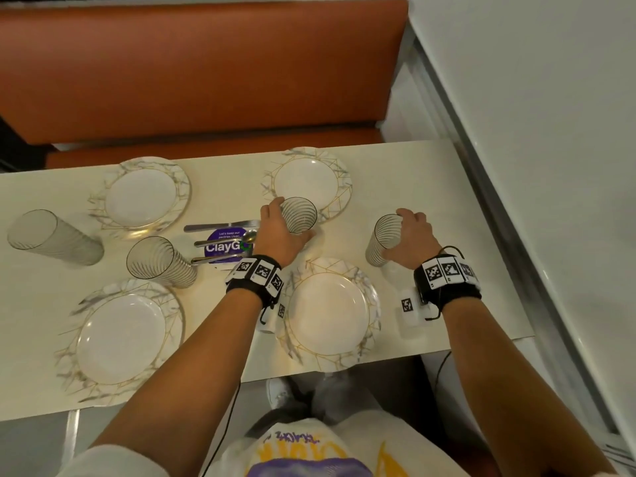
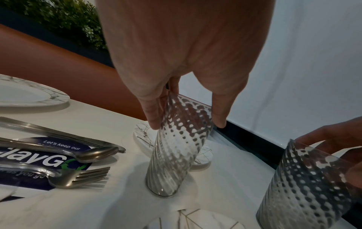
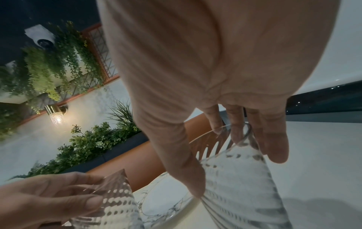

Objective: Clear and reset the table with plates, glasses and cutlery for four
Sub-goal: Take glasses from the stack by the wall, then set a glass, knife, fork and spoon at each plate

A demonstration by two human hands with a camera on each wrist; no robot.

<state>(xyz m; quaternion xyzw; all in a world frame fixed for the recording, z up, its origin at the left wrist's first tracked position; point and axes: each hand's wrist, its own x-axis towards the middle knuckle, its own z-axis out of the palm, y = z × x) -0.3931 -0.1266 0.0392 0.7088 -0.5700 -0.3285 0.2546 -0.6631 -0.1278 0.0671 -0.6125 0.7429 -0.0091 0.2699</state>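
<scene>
Head view: the left hand (image 1: 278, 232) grips a ribbed glass (image 1: 298, 215) at the table's (image 1: 220, 297) centre, fingers curled round it, its base on the surface in the left wrist view. At 3 o'clock the right hand (image 1: 411, 235) clasps a second glass (image 1: 382, 241). Four plates ring them; the nearest plate (image 1: 330, 311) lies at 6 o'clock. Cutlery (image 1: 223, 242) and two more glasses (image 1: 158, 261) stand at 9 o'clock.

Plates (image 1: 323, 182): white centres, grey marble rims, thin gold line pattern; at 11, 12, 5 and 7 o'clock.
Glasses (image 1: 298, 215): clear, ribbed spiral stripes.
Table (image 1: 430, 173): cream.
Sticker (image 1: 225, 244): purple, white lettering, at centre.
Cutlery (image 1: 223, 226): silver.
Bench (image 1: 206, 70): rust orange, 12 o'clock.
Wristbands (image 1: 256, 275): black, black-and-white square markers.
</scene>
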